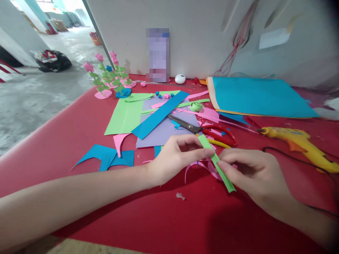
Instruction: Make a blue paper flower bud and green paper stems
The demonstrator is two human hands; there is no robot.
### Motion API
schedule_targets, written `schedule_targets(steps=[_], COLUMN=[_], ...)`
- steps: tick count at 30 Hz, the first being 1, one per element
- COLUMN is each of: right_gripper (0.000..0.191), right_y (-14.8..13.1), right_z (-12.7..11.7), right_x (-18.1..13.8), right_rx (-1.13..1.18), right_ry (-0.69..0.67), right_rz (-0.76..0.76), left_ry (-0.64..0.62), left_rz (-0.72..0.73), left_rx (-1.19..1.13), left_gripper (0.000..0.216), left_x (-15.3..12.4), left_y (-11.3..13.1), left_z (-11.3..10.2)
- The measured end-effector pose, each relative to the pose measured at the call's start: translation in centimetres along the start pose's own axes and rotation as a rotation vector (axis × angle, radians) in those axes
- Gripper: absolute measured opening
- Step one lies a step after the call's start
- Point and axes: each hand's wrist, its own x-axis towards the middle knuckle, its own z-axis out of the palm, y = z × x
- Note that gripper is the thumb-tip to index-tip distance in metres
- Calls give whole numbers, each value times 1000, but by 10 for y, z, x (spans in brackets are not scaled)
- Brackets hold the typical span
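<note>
A narrow green paper strip (224, 178) slants between my two hands above the red table. My left hand (176, 155) pinches its upper part between thumb and fingers. Lower down, my right hand (250, 173) grips the same strip, thumb on top and the other fingers partly hidden behind. Just beyond the hands lie red-handled scissors (186, 123), blades pointing left, with a yellow handle partly under them. Pink paper offcuts (188, 173) sit beneath the strip. A blue paper strip (159, 116) crosses a purple sheet (148, 140) and a green sheet (120, 118).
A yellow glue gun (299, 139) with a black cord lies at right. Behind it are stacked blue sheets (262, 95). Paper flowers (106, 76) stand at the back left edge. Blue scraps (103, 157) lie at left, a coiled green strip (196, 107) in the middle.
</note>
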Motion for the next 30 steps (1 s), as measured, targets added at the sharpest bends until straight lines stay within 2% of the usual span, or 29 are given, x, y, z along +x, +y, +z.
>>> schedule_targets(steps=[9, 13, 19, 25, 30], right_gripper=[22, 24, 22, 28, 33], right_y=[3, 4, -1, -7, -20], right_z=[-1, -1, -1, -9, -21], right_x=[2, 4, 4, 5, 5], right_rx=[58, 94, 88, 66, -29], right_ry=[-32, -49, -41, -72, -74], right_rz=[45, 81, 89, 134, 72], left_ry=[-44, -32, -9, 74, 35], left_rz=[-6, 11, -14, 25, 89], left_rx=[-25, -7, 36, 169, 95], left_gripper=[7, 11, 7, 12, 7], left_x=[0, 0, -1, 2, 1], left_y=[1, 2, 5, 16, 31], left_z=[-3, -2, 6, 6, 12])
